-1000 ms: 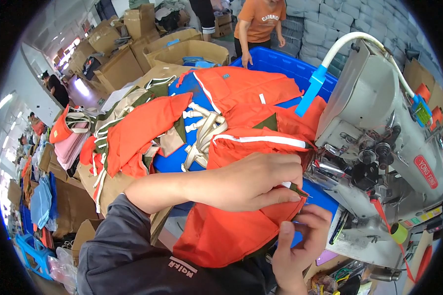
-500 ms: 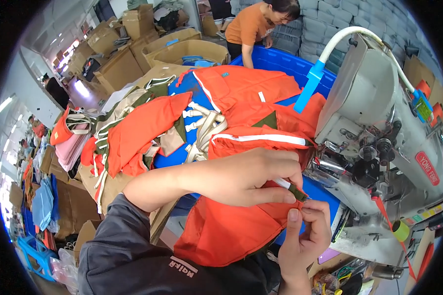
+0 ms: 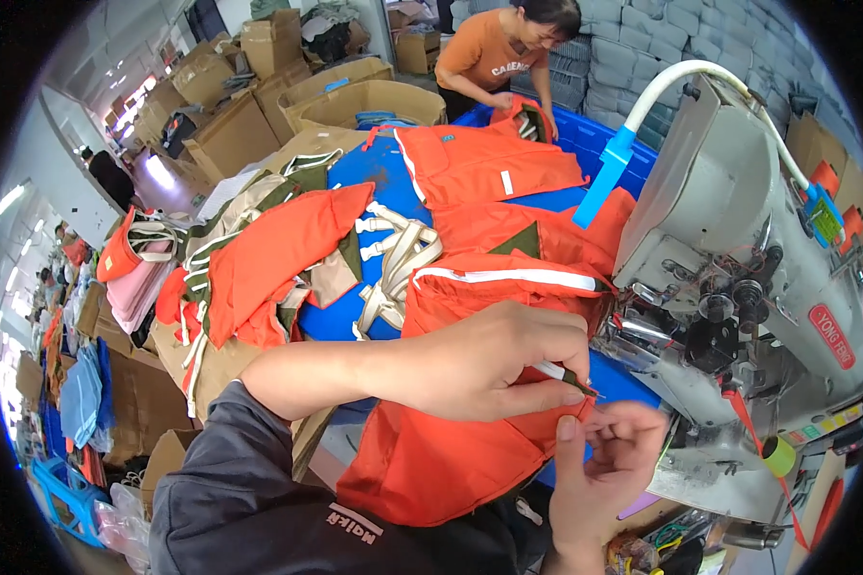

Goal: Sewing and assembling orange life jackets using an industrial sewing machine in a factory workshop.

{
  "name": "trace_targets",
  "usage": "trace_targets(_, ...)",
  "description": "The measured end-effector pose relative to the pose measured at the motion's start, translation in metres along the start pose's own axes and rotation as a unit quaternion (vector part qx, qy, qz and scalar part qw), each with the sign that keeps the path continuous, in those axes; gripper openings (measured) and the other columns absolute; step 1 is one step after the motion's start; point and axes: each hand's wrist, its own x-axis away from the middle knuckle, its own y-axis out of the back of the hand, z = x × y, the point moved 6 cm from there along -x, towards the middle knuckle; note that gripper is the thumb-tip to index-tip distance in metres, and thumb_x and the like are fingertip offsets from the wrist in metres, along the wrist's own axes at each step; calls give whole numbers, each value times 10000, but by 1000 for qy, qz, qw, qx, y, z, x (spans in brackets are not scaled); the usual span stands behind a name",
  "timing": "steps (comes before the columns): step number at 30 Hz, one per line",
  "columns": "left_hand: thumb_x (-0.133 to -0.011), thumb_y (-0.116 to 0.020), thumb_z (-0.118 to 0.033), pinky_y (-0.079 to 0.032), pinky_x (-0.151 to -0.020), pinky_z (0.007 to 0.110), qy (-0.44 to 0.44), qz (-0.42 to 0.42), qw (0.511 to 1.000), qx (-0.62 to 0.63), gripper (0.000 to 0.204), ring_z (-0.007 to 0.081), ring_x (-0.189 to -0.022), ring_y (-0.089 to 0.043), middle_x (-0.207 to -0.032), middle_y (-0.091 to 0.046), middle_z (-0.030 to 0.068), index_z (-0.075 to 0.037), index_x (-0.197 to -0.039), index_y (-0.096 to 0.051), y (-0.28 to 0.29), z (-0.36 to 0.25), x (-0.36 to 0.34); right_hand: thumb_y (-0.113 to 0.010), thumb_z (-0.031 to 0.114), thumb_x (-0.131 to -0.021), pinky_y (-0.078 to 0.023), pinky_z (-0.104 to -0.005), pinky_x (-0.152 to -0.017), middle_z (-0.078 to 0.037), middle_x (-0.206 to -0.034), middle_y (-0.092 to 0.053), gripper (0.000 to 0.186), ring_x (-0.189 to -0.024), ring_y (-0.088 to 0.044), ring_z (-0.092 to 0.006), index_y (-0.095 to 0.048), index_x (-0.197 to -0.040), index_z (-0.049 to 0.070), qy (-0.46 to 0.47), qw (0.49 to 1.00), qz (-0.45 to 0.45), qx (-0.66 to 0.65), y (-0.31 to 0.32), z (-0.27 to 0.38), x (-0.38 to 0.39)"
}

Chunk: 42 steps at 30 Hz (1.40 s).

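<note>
The right hand (image 3: 609, 470) is raised with the palm toward the camera, fingers loosely curled and the thumb upright; the thumb and fingertips pinch the lower edge of the orange garment (image 3: 470, 431). Just above it, the left hand (image 3: 489, 359) lies across the same garment, closed in a pinch grip on a small dark tab with a white strip (image 3: 571, 377) at the fabric edge; whether this tab is a label or a pull piece cannot be told from this view. The step in hand appears to be aligning that tab and edge for sewing. To the right of both hands, close by, stands the grey sewing machine (image 3: 738, 220); its needle area sits just beyond the fingertips. The next move probably calls for keeping both pinches firm while bringing the held edge flat under the machine's foot, fingers clear of the needle. Beyond the left hand lies a pile of orange pieces with beige straps (image 3: 393, 259) on a blue surface (image 3: 374, 182). Farther off, another person in an orange shirt (image 3: 499, 57) handles fabric at a blue bin (image 3: 604, 144).
</note>
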Motion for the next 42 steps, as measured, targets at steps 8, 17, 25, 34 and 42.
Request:
trace_targets(8,-861,-691,-73,-474,-677,345,-6,-24,1000,-17,150,273,-804,-611,-883,-599,108,-13,-952,-588,-8,30,-6,-621,37,-944,-325,-172,-577,42,-747,-544,79,-652,-420,-13,-617,-888,-19,20,971,140,194,9,-19,-18)
trace_targets(17,-892,-655,-171,-473,-694,357,51,-14,998,-31,179,257,-756,-631,-810,-637,132,1,-938,-631,-8,94,-29,-677,69,-908,-301,-203,-502,36,-598,-471,95,-548,-370,-36,-683,-906,-26,71,965,35,251,12,-64,-52)
trace_targets(25,-861,-639,-156,-454,-625,344,101,-21,994,17,198,242,-696,-621,-758,-633,167,42,-862,-650,-16,115,-49,-682,125,-930,-325,-176,-512,48,-638,-556,168,-576,-418,-7,-704,-899,-38,35,964,4,262,18,-62,-67)
trace_targets(34,-869,-617,-187,-462,-637,349,232,57,967,94,260,258,-689,-619,-752,-635,197,70,-859,-659,-25,133,-55,-670,120,-940,-266,-175,-507,71,-648,-542,197,-586,-389,11,-686,-827,-40,-49,974,-7,222,22,-58,-74)
trace_targets(42,-903,-588,-194,-421,-606,296,266,91,956,85,265,126,-648,-519,-666,-560,85,60,-862,-652,-20,132,-53,-667,104,-936,-228,-187,-494,83,-614,-503,231,-558,-342,11,-644,-740,-18,-54,977,-34,205,19,-59,-74)
